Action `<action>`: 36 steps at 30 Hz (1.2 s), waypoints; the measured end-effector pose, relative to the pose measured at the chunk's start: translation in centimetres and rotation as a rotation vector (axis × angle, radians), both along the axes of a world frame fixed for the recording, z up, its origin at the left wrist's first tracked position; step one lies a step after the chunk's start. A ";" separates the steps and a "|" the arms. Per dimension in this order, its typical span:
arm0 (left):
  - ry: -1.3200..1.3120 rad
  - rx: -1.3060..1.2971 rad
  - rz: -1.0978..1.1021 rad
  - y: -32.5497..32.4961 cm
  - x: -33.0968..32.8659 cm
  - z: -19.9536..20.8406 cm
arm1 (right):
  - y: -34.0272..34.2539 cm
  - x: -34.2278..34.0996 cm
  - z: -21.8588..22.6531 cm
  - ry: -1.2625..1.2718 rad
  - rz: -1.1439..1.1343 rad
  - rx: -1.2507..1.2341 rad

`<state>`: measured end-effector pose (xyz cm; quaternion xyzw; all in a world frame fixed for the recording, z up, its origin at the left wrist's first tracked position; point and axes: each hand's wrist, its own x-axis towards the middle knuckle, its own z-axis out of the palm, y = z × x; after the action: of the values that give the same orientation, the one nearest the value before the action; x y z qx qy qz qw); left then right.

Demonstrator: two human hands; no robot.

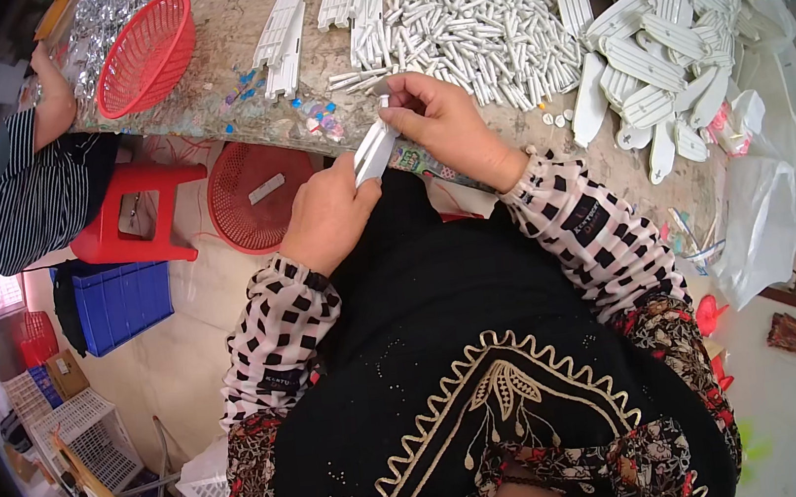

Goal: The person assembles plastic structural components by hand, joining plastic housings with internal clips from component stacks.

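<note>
The white plastic piece [373, 155] is held tilted just above the frame's centre, near the edge of the bench [528, 136]. The left hand [332, 215] has its grip closed on the lower end, apparently to steady it; the right hand [447, 123] pinches narrowly at the upper tip, likely for finer control. Small white rods [480, 30] lie beyond, upper centre, seemingly for easy reach.

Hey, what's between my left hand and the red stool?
In the head view, a round red basket shows between your left hand and the red stool, with a pale strip lying in it.
</note>
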<state>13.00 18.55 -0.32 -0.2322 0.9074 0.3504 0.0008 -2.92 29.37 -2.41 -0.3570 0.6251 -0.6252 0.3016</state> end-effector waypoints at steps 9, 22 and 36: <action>-0.133 -0.210 -0.088 0.1 -1.1 2.0 | 0.5 -0.4 -1.1 -0.223 -0.104 -0.081; -0.120 -0.260 -0.158 -0.2 -1.2 2.1 | 1.6 0.7 0.7 0.907 -0.114 -0.104; -0.090 -0.408 -0.207 0.1 -0.8 1.3 | -3.9 -2.1 3.2 0.546 -0.066 0.175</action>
<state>12.19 18.69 0.98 -0.1486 0.9774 0.1473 0.0304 -4.98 25.51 0.76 -0.4640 0.7461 -0.4591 0.1313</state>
